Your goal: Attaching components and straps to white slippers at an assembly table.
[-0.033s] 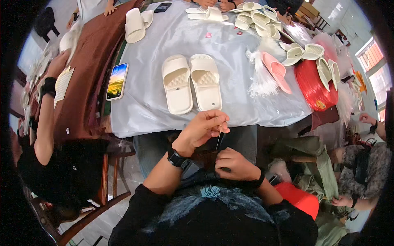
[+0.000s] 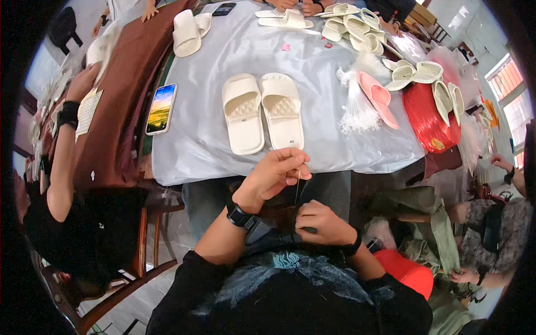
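My left hand [image 2: 273, 173] is closed in a pinch just off the table's near edge. A thin, stiff-looking strand [image 2: 297, 188] hangs down from its fingertips. Lower and to the right, my right hand [image 2: 324, 225] is curled in front of my black shirt; what it holds, if anything, is hidden by the fingers. Beyond my left hand, a pair of cream slide sandals lies side by side, toes away from me: the left sandal [image 2: 245, 137] and the right sandal [image 2: 286, 129]. Neither hand grips them, though my left fingers overlap the right sandal's heel in view.
Right of the sandals lie a bundle of white strands [image 2: 357, 120], a pink slide [image 2: 378, 99] and a red plastic bundle [image 2: 427, 120] with pale slides on it. A phone [image 2: 161, 109] lies left. Co-workers' hands [image 2: 84, 84] show around the table; a wooden chair [image 2: 142, 245] stands left.
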Demonstrator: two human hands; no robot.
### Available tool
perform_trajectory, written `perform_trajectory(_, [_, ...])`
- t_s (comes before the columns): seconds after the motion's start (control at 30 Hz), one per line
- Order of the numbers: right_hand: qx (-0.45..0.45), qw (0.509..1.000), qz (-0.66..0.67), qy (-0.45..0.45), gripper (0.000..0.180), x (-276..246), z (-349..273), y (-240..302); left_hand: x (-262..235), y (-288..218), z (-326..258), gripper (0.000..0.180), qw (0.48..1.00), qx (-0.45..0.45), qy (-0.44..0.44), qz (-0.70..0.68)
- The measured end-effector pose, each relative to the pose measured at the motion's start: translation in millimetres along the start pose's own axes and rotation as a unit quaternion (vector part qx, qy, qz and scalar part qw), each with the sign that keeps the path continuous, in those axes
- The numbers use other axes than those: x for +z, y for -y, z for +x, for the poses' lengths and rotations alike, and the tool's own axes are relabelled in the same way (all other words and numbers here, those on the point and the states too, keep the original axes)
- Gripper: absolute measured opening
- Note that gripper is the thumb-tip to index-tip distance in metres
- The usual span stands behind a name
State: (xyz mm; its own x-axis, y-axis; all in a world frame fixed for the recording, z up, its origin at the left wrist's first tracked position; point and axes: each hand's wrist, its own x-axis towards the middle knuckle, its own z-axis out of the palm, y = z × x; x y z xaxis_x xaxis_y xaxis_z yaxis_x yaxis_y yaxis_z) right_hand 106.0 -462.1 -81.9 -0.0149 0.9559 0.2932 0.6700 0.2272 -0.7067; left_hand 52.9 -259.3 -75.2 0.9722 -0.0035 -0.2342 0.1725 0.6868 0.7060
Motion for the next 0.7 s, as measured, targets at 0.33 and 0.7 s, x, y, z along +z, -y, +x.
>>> perform_trajectory(0.33, [0.129, 0.967, -0.210, -0.066, 0.006, -40.1, -4.2, -17.5, -20.0, -26.4, -64.0, 0.014, 0.983, 0.127, -0.126, -0.037])
perform_trajectory(0.7, [0.087, 0.934, -0.291, -0.191, 0.010, -80.4, 145.8, -81.6, -28.4, -3.7, -66.1, 0.016, 0.962, 0.135, -0.189, -0.144])
